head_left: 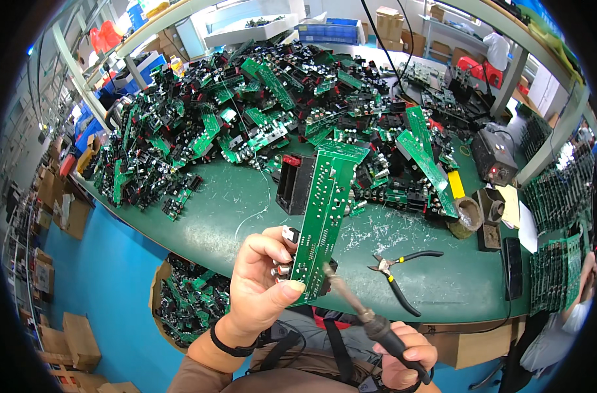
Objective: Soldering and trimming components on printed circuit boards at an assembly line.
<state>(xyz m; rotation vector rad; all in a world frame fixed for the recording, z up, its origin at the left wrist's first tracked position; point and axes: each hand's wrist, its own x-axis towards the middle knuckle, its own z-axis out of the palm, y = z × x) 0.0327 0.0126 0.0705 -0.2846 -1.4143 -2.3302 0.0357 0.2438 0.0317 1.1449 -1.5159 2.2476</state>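
At left, a cardboard carton (155, 298) holding circuit boards is standing beside the green counter (229, 196), where a heap of circuit boards (206, 131) is spreading across the far side; its pieces are leaning on one another, and a knock could be enough to start a slide toward the hands. Near the center, the left grip (262, 275) is grasping the lower end of a long green printed circuit board (321, 209), thumb pressing on its face and fingers curling behind, while the board is slanting up above the counter, its far end reaching before the heap. A soldering iron (351, 296) is pointing at the board's lower right edge, though contact is not clearly showing; if hot, it could be scorching the laminate by lingering, or burning the nearby thumb after a slip. The right grip (406, 354) is closing around the iron's dark handle, where a wobble could be swinging the tip astray. Farther right, diagonal cutters (385, 265) are lying with handles spread, possibly snagging a passing sleeve.
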